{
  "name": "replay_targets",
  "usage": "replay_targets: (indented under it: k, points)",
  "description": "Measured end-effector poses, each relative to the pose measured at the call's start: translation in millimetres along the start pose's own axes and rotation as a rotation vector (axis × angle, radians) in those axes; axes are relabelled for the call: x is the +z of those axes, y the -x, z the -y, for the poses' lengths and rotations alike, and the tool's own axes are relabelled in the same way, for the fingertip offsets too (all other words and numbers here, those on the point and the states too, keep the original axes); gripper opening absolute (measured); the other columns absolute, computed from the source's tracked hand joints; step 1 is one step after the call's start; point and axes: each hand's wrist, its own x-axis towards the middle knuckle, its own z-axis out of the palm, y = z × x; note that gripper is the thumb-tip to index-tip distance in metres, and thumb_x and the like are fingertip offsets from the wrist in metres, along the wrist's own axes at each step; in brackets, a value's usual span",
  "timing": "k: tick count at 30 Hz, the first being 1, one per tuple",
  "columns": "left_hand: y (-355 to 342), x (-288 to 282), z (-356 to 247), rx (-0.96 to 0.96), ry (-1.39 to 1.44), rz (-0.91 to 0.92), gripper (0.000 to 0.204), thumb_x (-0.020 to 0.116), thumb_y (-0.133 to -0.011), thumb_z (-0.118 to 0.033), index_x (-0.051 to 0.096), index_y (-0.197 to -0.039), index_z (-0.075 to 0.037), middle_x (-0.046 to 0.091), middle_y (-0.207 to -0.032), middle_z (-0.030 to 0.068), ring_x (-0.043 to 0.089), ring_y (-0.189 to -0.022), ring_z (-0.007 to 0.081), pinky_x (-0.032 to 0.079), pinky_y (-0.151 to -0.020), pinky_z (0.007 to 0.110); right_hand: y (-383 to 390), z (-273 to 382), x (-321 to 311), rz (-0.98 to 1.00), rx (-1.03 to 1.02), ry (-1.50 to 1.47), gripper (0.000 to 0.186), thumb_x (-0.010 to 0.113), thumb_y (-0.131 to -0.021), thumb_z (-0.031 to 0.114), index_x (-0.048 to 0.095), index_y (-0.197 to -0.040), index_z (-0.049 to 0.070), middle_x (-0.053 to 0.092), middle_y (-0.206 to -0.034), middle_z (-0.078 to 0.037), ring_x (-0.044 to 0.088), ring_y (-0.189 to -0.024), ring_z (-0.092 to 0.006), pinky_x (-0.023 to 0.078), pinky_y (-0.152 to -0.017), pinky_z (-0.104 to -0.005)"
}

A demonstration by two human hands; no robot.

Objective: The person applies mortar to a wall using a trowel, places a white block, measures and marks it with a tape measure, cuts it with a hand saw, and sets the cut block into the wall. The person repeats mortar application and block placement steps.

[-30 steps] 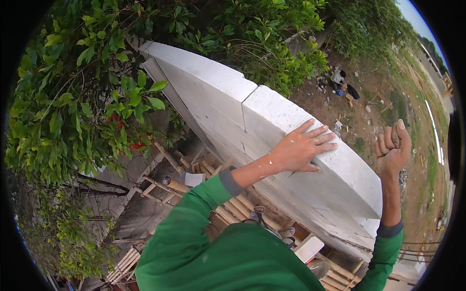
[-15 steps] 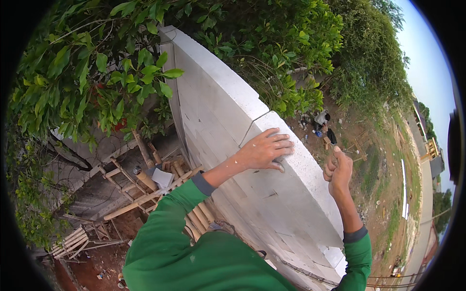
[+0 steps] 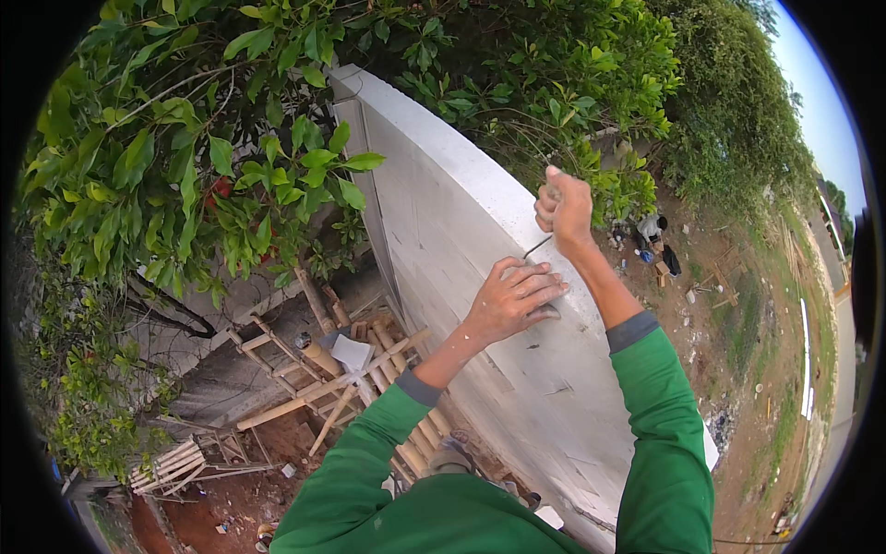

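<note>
My left hand (image 3: 519, 297) rests on the near edge of the pale block wall (image 3: 443, 231), its fingers apart and bent over the edge, just below a dark joint between two top blocks. My right hand (image 3: 567, 208) is raised beside the wall top above that joint, curled in a fist with the thumb up; whatever it may hold is hidden. Both forearms have green sleeves with grey cuffs.
Leafy branches (image 3: 157, 203) crowd the wall's left and far side. Bamboo scaffolding (image 3: 305, 369) stands low on the left, beside a steep drop. Far below at right, a person (image 3: 650, 229) is on the dirt ground (image 3: 748, 351) among scattered debris.
My fisted right hand has swung leftward and up, from the near end of the wall to above the joint. My left hand has shifted along the edge toward that joint. The view has turned slightly.
</note>
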Motion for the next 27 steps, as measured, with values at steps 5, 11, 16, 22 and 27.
replay_targets:
  k: [5, 11, 16, 22, 27]
  points:
    - [-30, 23, -25, 0.04, 0.041, 0.03, 0.065, 0.098, -0.069, -0.029, 0.074, -0.128, -0.022, 0.071, -0.127, -0.0053, 0.063, -0.127, 0.0175, 0.04, -0.11, 0.045, 5, -38, -57, -0.017, -0.347, 0.329, 0.052, 0.06, -0.104, 0.032, 0.042, -0.059, 0.012, 0.035, -0.054, 0.005, 0.032, -0.047, -0.0071, 0.026, -0.046, -0.0322]
    - [-8, 15, -3, 0.106, -0.129, 0.115, 0.053, 0.09, -0.082, -0.031, 0.07, -0.128, -0.011, 0.068, -0.132, 0.0082, 0.061, -0.121, 0.0317, 0.044, -0.106, 0.053, 225, 19, -21, -0.082, -0.485, 0.551, 0.053, 0.052, -0.109, 0.034, 0.044, -0.073, -0.005, 0.038, -0.061, -0.023, 0.033, -0.057, -0.0257, 0.038, -0.058, -0.0461]
    - [-36, 27, -46, 0.185, -0.115, 0.119, 0.063, 0.09, -0.084, -0.038, 0.067, -0.136, -0.011, 0.067, -0.137, 0.0089, 0.06, -0.129, 0.0314, 0.043, -0.11, 0.053, 511, -10, -128, 0.056, 0.467, 0.754, 0.053, 0.05, -0.109, 0.043, 0.058, -0.087, -0.005, 0.062, -0.081, -0.025, 0.059, -0.075, -0.0387, 0.047, -0.076, -0.0538]
    - [-59, 16, -119, 0.297, 0.067, 0.312, 0.084, 0.095, -0.076, -0.034, 0.059, -0.149, -0.013, 0.057, -0.155, 0.0117, 0.054, -0.142, 0.0342, 0.039, -0.121, 0.056, 668, 90, -295, -0.405, 0.819, 0.842, 0.043, 0.067, -0.104, 0.041, 0.064, -0.087, 0.002, 0.061, -0.073, -0.005, 0.061, -0.066, -0.0206, 0.049, -0.064, -0.0378]
    - [-62, 37, -137, 0.309, 0.134, 0.441, 0.073, 0.093, -0.078, -0.022, 0.064, -0.145, -0.013, 0.063, -0.151, 0.0102, 0.056, -0.142, 0.0322, 0.04, -0.121, 0.052, 671, 161, -367, -1.048, -1.149, -0.389, 0.044, 0.054, -0.109, 0.033, 0.037, -0.07, 0.019, 0.029, -0.058, 0.005, 0.025, -0.048, -0.0118, 0.024, -0.048, -0.0305]
